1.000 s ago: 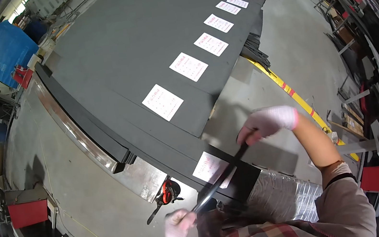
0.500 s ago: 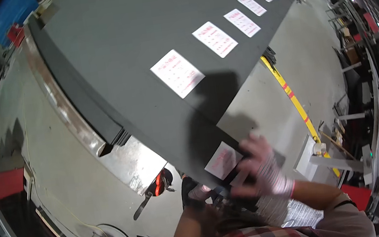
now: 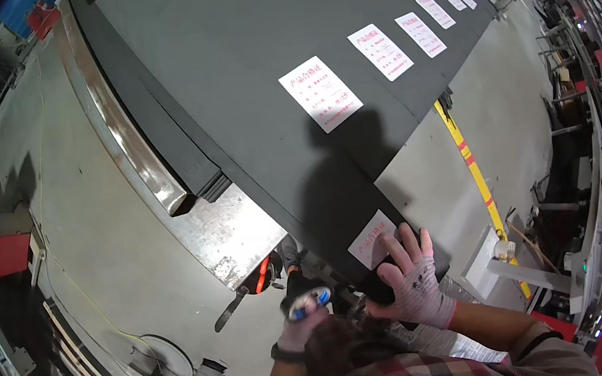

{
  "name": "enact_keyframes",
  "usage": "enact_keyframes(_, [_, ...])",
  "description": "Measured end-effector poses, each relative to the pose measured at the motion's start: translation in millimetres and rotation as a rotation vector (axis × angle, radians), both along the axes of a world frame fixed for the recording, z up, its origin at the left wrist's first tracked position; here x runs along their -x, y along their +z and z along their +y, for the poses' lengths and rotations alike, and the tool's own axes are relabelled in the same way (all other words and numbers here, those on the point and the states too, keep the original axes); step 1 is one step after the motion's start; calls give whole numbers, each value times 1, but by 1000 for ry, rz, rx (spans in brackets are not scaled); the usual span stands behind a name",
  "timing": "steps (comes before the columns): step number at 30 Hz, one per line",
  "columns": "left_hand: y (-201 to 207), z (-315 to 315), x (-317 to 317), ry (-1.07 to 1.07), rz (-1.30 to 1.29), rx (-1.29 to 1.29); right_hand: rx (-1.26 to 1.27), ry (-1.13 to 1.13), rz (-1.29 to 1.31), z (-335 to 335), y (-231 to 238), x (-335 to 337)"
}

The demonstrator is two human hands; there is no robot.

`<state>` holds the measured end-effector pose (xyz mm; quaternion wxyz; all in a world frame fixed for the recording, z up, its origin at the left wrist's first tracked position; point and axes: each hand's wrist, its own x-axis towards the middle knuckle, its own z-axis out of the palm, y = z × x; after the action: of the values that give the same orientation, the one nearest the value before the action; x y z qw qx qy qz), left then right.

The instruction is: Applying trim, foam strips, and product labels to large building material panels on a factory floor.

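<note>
My right hand (image 3: 416, 283), in a pale fingerless-tipped glove, lies with fingers spread over the near corner of the dark grey sheet (image 3: 225, 83). Its fingertips rest at the edge of a white paper label (image 3: 370, 241) with red print, covering part of it. To the left, below the sheet's near end, my left hand (image 3: 307, 333) is closed around a round blue-and-white thing (image 3: 308, 304), blurred, whose exact kind I cannot make out. Further along the sheet's right side lie several similar white labels (image 3: 321, 94), in a row.
A metal-edged platform (image 3: 154, 185) carries stacked dark sheets on the left. Beside it a black-and-orange object (image 3: 262, 276) sits near the platform corner. A yellow strap with red marks (image 3: 470, 162) runs along the floor on the right, near a pale metal frame (image 3: 484, 258).
My right hand has come down onto the near label from above it. My left hand has risen into clearer view with the round thing. The whole view has shifted slightly.
</note>
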<state>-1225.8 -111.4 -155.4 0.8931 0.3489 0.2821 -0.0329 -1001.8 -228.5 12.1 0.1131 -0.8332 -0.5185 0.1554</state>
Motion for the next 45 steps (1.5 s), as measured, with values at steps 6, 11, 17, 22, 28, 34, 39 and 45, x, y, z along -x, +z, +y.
enact_keyframes(6, [149, 4, -102, -181, 19, -1058, -97, -150, -79, -16, -5, 4])
enact_keyframes(11, [143, -26, -100, 67, 15, -1080, -300, 369, 345, 16, 64, -54])
enact_keyframes(17, [105, -38, -105, 328, 69, -17, 305, 584, 50, 41, 94, -86])
enact_keyframes(22, [83, -47, -103, 300, 78, -43, 285, -9, 695, -22, -11, -147])
enact_keyframes(28, [112, -31, -104, 101, 87, -183, 613, -401, 110, -64, -69, -151])
enact_keyframes(34, [125, -29, -97, -79, 156, -637, 457, 36, 664, -26, 7, -113])
enact_keyframes(39, [127, -20, -125, 77, 95, -121, 395, -188, 525, -7, 3, -108])
enact_keyframes(45, [81, -66, -92, -103, 212, -722, 600, 36, 357, -16, 11, -106])
